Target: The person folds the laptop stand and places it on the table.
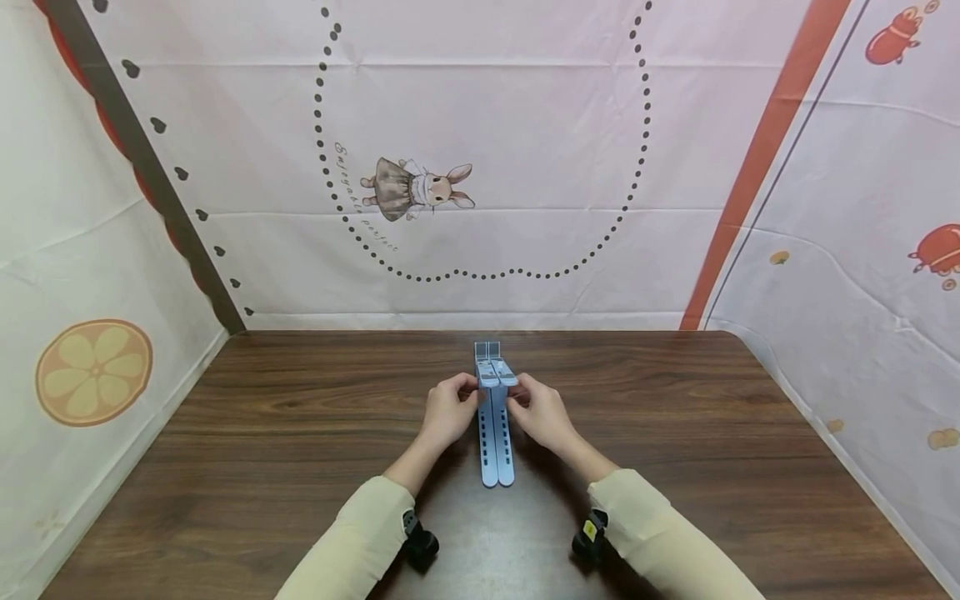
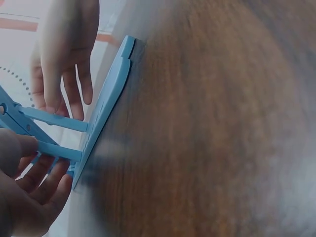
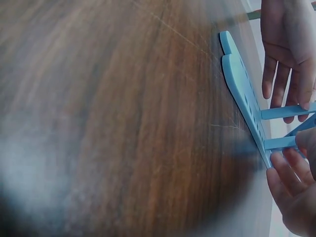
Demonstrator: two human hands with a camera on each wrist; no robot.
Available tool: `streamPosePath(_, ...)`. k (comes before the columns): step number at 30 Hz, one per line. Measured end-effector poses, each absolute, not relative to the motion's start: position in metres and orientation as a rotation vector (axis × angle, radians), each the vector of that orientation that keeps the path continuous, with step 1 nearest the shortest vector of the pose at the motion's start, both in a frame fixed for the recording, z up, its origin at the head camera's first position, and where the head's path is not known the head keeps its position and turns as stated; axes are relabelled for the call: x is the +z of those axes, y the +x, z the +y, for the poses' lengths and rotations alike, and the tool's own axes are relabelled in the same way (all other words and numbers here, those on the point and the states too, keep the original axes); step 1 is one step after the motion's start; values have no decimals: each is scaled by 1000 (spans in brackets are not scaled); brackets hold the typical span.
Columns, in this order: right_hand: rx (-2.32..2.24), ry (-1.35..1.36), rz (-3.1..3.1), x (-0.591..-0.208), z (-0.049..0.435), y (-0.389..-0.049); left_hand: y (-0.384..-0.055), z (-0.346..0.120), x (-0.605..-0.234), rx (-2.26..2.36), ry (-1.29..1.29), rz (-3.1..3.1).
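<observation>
A light blue folding laptop stand (image 1: 489, 450) stands on the table, its two slotted base strips side by side and pointing toward me. Thin support legs (image 2: 61, 153) rise from the base to the slanted upper arms, which carry grey pads. My left hand (image 1: 448, 410) is at the stand's left side and pinches the left leg between thumb and fingers. On the other side, my right hand (image 1: 543, 412) pinches the right leg (image 3: 280, 143), with its fingertips close to the base. The wrist views show both hands facing each other across the stand.
The brown wood-grain table (image 1: 315, 392) reaches back to a printed white cloth (image 1: 525, 167) hung as a wall, with more cloth at the left and right. Black wrist cameras (image 1: 422, 546) sit at both cream sleeves (image 1: 360, 533).
</observation>
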State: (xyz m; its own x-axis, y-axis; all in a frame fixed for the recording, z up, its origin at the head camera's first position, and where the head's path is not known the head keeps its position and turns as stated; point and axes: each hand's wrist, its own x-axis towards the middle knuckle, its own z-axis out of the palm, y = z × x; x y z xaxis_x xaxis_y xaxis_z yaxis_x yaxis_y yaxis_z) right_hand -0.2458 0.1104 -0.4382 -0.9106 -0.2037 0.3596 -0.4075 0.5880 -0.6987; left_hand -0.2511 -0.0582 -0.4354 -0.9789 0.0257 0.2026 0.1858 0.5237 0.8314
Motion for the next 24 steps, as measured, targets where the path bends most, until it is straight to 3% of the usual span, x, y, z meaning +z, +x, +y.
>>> streamPosePath(24, 1150, 441, -2617, -438, 105, -250, -252, -59, -436, -1458, -196, -2584)
